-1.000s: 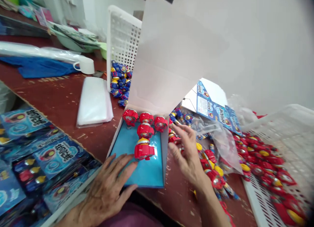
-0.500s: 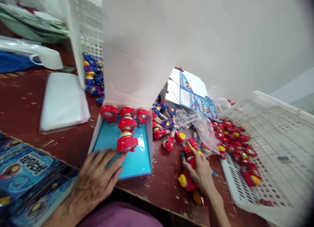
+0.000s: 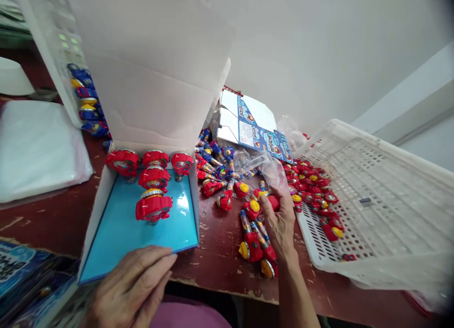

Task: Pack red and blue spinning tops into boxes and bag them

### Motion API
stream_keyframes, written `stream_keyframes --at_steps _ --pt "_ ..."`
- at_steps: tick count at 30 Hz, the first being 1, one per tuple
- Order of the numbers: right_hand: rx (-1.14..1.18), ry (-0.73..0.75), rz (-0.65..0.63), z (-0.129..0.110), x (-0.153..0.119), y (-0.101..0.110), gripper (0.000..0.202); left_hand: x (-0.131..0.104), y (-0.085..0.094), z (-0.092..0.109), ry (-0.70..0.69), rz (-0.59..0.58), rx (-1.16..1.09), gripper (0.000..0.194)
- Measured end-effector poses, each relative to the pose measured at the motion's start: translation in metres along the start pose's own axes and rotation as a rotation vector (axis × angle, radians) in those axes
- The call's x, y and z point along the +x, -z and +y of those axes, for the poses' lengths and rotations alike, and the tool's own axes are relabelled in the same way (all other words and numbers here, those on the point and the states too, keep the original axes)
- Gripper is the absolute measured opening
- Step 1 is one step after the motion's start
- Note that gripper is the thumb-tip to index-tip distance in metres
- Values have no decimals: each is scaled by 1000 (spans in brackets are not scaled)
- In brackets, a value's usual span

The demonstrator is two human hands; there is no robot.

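In the head view, my left hand [image 3: 133, 283] is at the front edge of an open box [image 3: 95, 219] with a blue insert [image 3: 170, 233]; its fingers are stretched out and hold nothing. Several red toys stand in the insert, the nearest one [image 3: 154, 207] having a silver and yellow disc. My right hand [image 3: 282, 219] has its thumb and fingers around a red toy [image 3: 272, 202] beside the loose pile. Just left of that wrist, several red toys with yellow tips [image 3: 252, 247] lie on the table.
A white basket [image 3: 376, 214] with red toys stands at the right. Blue toys [image 3: 222, 172] and a clear plastic bag [image 3: 276, 169] lie behind. Printed cartons [image 3: 248, 129] are at the back. Clear bags [image 3: 42, 146] lie left, near a white cup [image 3: 14, 77].
The view has shifted. My left hand has drawn back from the toys to the box's front edge. My right hand has left the front toys and moved back to another red toy.
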State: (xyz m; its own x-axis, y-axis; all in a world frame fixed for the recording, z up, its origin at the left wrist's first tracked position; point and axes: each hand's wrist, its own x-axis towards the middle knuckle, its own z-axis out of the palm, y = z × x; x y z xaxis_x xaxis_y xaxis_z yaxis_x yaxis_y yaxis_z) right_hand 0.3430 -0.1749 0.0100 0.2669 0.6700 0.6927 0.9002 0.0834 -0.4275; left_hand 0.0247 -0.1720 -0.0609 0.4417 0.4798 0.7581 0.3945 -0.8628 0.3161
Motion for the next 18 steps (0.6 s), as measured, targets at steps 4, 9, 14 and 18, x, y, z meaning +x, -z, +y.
stream_keyframes --at_steps 4,9,14,18 --pt "49 151 -466 -45 -4 -27 29 19 -11 19 17 -59 -61 35" --pt "-191 190 -870 -41 -22 -71 24 13 -8 11 45 -78 -61 34" --pt "-78 202 -807 -23 2 -81 14 -2 0 0 73 -97 -109 32" --pt "-171 104 -653 -3 55 -103 27 2 -5 2 65 -86 -186 33"
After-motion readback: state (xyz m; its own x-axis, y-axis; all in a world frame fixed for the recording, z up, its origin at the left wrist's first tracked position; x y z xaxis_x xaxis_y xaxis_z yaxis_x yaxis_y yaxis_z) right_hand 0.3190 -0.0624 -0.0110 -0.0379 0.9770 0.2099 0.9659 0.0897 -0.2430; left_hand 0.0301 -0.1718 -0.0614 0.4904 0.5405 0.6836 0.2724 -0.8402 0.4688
